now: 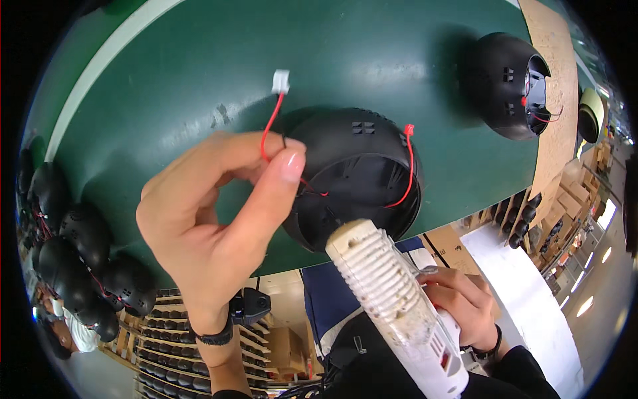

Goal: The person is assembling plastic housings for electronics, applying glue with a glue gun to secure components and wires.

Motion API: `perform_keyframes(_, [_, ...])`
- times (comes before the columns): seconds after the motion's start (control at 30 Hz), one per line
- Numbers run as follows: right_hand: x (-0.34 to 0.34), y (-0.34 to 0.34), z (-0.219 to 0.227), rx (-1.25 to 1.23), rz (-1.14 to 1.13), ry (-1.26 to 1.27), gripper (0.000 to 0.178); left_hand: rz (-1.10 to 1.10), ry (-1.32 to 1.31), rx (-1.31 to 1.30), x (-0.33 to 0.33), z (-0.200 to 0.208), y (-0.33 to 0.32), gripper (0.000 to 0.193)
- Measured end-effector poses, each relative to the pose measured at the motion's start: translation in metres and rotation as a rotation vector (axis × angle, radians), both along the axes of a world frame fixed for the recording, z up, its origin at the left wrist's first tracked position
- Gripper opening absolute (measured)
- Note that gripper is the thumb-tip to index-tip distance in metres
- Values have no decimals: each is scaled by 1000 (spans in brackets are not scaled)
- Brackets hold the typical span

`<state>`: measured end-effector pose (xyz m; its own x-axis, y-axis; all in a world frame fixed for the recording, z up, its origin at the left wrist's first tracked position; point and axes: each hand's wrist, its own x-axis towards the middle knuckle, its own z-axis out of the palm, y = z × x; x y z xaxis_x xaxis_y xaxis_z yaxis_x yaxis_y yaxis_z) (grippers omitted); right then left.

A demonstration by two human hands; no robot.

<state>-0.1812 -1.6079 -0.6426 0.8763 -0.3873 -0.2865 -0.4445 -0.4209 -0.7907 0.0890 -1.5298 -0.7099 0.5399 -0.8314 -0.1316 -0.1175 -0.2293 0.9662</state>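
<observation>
Between thumb and forefinger, my left hand (pixel 226 199) pinches a thin red-and-black wire lead. Its small white connector (pixel 281 81) sticks up above the fingertips. Behind and right of that hand, a hollow black round shell (pixel 359 133) lies on the green table, its opening towards me. A second red lead (pixel 413 166) with a red plug rises from the shell's right side. My right hand (pixel 462 302) is wrapped round the handle of a white glue gun (pixel 392 286) with a ribbed, brown-stained barrel. The gun's front end is at the shell's near rim; whether it touches is unclear.
Another black shell (pixel 505 86) with wires stands at the right by a cardboard strip (pixel 555 80). Several black shells (pixel 83 239) are heaped at the left table edge. Below are racks of black parts (pixel 173 359); another person (pixel 80 332) is at the far lower left.
</observation>
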Motion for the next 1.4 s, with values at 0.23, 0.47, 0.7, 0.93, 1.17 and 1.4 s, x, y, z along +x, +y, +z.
perform_keyframes(0.23, [10, 5, 2, -101, 19, 67, 37, -60, 80, -78, 1, -4, -4, 7])
perform_keyframes(0.47, [3, 9, 2, -80, -7, 82, 29, -61, 44, -38, 8, -3, 8, 10])
perform_keyframes(0.7, [-3, 4, 1, -2, -55, 73, 24, -67, 58, -54, 7, -3, 24, 15])
perform_keyframes(0.93, [-6, -2, 6, 55, -110, 115, 20, -457, -32, -131, 16, -30, 28, 83])
perform_keyframes(1.17, [-29, -3, 24, 53, -123, 64, 21, -102, -237, 169, -63, -8, 76, 113])
perform_keyframes(1.4, [-39, -1, 16, 127, -131, 77, 21, 123, 75, 313, -35, -12, 103, 70])
